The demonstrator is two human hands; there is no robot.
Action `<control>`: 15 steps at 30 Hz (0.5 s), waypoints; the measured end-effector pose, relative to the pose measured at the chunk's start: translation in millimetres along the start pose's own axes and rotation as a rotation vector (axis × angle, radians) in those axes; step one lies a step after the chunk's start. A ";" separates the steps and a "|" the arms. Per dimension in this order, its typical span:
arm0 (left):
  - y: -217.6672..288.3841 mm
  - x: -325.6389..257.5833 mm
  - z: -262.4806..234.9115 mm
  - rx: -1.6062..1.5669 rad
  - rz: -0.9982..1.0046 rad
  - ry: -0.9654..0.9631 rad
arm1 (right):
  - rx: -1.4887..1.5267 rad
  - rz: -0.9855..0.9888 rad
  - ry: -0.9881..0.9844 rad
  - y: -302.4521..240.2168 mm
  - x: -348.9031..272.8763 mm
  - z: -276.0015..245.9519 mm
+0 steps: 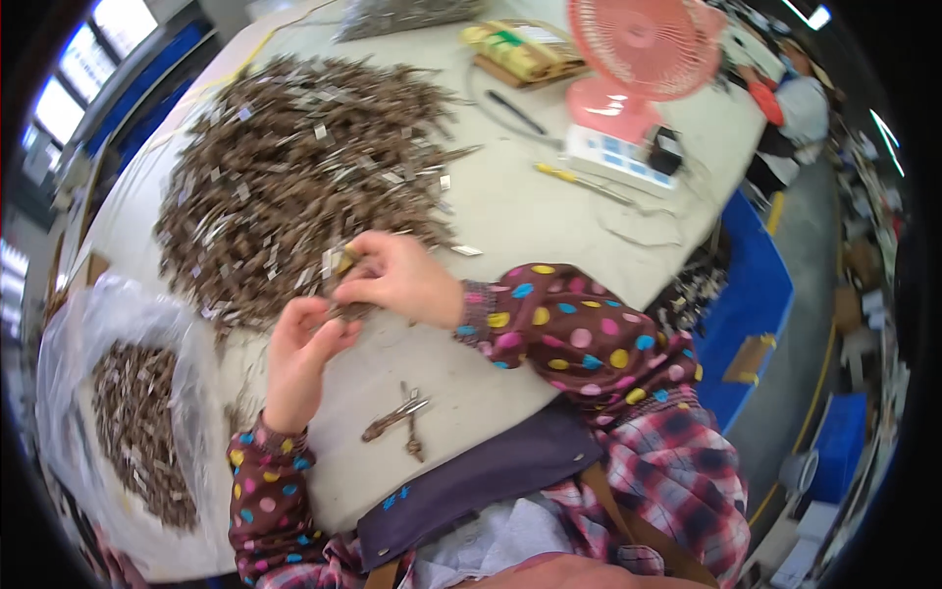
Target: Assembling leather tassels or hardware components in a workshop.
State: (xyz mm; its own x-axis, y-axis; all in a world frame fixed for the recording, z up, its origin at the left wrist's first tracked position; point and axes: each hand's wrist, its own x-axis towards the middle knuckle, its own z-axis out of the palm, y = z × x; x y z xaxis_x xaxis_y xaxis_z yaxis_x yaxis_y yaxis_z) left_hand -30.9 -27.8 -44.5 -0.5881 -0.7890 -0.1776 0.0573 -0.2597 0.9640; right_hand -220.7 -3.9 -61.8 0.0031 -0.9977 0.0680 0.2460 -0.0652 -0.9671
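Fingers of both the left hand (299, 339) and right hand (397, 280) pinch one small brown part (345, 310) between them.

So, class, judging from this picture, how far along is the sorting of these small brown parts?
Done: a clear plastic bag at the person's left already holds a layer of brown parts, and a few loose pieces lie near the table edge. In hand: the left hand and right hand pinch a small bundle at the pile's edge. Left: the large pile on the table, apparently most of the work.
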 end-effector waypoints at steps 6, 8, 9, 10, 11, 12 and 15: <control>3.0 -7.8 -8.3 0.020 0.004 0.051 | 0.067 -0.070 0.001 10.8 12.1 13.9; -3.3 -3.3 -9.7 0.013 0.022 0.013 | 0.094 -0.080 0.014 6.7 9.7 7.5; -5.4 0.5 -8.8 0.004 0.037 0.016 | 0.229 0.062 -0.054 2.4 5.8 1.6; -6.8 2.8 -8.2 0.046 0.052 0.013 | 0.367 0.203 -0.130 -1.6 3.1 -2.3; -5.1 2.4 -3.1 0.048 0.053 0.002 | 0.366 0.196 -0.120 -2.6 1.2 -2.2; -3.5 1.3 1.3 0.091 0.068 0.038 | 0.394 0.229 -0.101 -3.3 0.5 -1.1; -3.0 0.3 8.0 0.165 0.066 0.079 | 0.408 0.239 -0.089 -3.2 -1.3 -0.4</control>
State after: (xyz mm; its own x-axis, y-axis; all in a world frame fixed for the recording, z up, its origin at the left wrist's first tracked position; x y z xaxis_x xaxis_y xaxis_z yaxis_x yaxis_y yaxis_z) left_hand -37.8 -22.8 -45.9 -0.5223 -0.8441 -0.1215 -0.0434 -0.1160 0.9923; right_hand -221.9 -2.4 -58.8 0.1846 -0.9770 -0.1067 0.5888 0.1968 -0.7839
